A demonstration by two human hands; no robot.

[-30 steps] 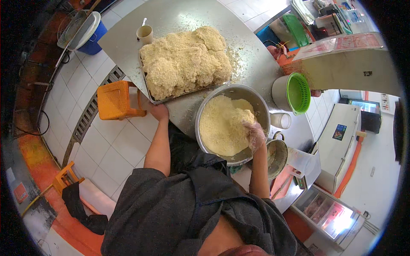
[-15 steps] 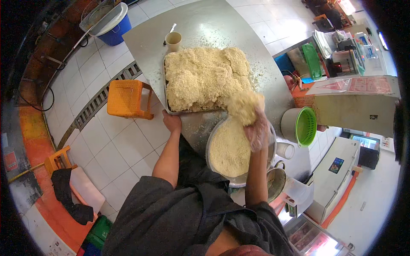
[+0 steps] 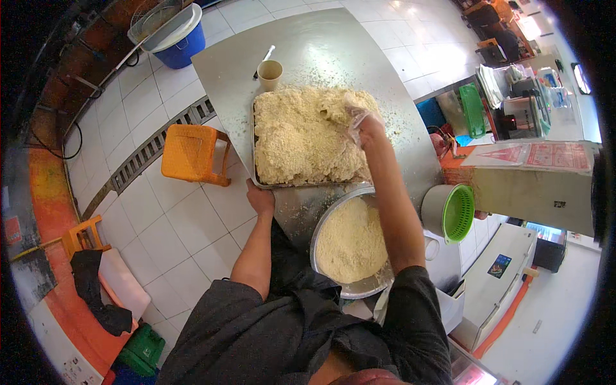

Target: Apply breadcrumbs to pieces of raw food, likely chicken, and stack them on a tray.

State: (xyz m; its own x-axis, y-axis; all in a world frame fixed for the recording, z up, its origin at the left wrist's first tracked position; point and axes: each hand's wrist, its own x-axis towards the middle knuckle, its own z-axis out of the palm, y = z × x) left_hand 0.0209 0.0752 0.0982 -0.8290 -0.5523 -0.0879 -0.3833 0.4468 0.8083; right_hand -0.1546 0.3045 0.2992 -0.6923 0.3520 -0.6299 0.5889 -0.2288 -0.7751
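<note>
A metal tray (image 3: pixel 255 168) on the steel table holds a heaped layer of pieces coated in pale crumbs (image 3: pixel 301 138). My right hand (image 3: pixel 366 127), in a clear plastic glove, is at the pile's far right part. Its fingers close on a crumb-coated piece (image 3: pixel 335 110) lying on top; the fingertips are partly hidden. Below my right forearm sits a round metal bowl (image 3: pixel 316 256) of loose crumbs (image 3: pixel 350 240). My bare left hand (image 3: pixel 260 197) is closed on the table edge beside the tray's near left corner, its fingers partly out of sight.
A beige cup (image 3: pixel 269 72) stands behind the tray. Loose crumbs dot the steel table (image 3: pixel 308 32). An orange stool (image 3: pixel 190 153) is at the left, and a blue bucket (image 3: pixel 183 48) stands far left. A green basket (image 3: pixel 458 213) in a pot is right of the bowl.
My right hand has moved the coated piece from above the bowl, away from me, onto the pile's far right part. My left hand keeps its place by the tray corner.
</note>
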